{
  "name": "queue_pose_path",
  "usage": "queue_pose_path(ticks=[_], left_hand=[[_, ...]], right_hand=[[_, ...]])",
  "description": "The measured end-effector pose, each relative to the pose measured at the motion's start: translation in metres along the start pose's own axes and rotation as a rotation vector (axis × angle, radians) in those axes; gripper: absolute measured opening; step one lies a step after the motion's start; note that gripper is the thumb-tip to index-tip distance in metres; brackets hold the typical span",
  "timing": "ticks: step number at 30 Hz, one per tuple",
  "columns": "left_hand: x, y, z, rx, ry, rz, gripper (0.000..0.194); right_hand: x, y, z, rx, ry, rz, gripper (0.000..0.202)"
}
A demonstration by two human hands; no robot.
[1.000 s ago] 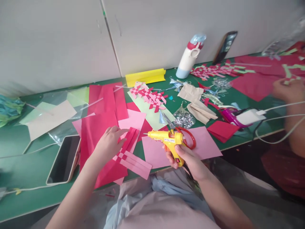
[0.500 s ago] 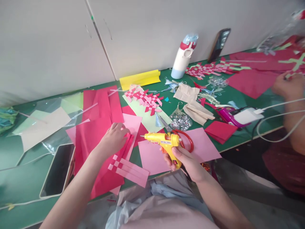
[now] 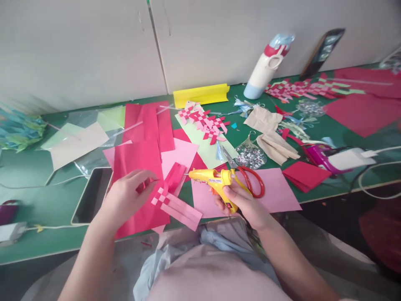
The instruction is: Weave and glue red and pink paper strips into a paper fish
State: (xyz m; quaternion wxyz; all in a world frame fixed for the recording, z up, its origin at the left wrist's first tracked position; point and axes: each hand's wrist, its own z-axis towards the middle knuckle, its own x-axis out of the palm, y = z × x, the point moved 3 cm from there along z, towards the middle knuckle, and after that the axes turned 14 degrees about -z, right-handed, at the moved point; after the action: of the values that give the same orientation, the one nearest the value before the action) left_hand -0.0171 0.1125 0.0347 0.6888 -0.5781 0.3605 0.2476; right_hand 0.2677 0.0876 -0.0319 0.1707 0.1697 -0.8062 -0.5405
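Pale cabinet panels point(image 3: 94, 54) rise behind the green worktop point(image 3: 46, 209). With the right hand point(image 3: 250, 205) I have the fingers closed round one yellow glue gun point(image 3: 209, 177), nozzle pointing left. My left hand point(image 3: 125, 194) hovers over red paper point(image 3: 140, 154), fingers curled, thumb near the fingertips; I cannot tell whether they pinch anything. Between the hands lies one partly woven piece point(image 3: 161, 197): its checkered corner is done, while the long pink strips point(image 3: 184, 213) and red strips point(image 3: 173, 177) remain loose, so I judge it early on. Checkered work point(image 3: 208, 123) on a pale green sheet point(image 3: 203, 148) looks further along; overlap prevents an exact count. I count one pair of scissors point(image 3: 260, 190), one bottle point(image 3: 261, 73), one yellow sheet point(image 3: 200, 96) and two phones, one flat point(image 3: 92, 196), one leaning point(image 3: 324, 52).
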Motion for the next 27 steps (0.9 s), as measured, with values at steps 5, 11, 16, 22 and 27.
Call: queue_pose_path(ticks=[5,11,16,22,27], left_hand=[[0.018,0.022,-0.047,-0.227,-0.130,-0.288,0.019],[0.048,0.030,-0.076,-0.470,-0.215,-0.625,0.024],[0.060,0.035,-0.084,-0.544,-0.268,-0.725,0.025],[0.063,0.038,-0.087,-0.493,-0.262,-0.788,0.022],[0.063,0.038,-0.088,-0.488,-0.262,-0.785,0.024]], right_hand=[[0.013,0.011,0.003,-0.023,0.069,-0.084,0.044],[0.029,0.015,0.007,0.057,0.156,-0.182,0.044],[0.039,0.012,0.013,0.085,0.172,-0.200,0.045],[0.046,0.011,0.020,0.084,0.171,-0.247,0.045],[0.050,0.008,0.024,0.092,0.180,-0.289,0.044]])
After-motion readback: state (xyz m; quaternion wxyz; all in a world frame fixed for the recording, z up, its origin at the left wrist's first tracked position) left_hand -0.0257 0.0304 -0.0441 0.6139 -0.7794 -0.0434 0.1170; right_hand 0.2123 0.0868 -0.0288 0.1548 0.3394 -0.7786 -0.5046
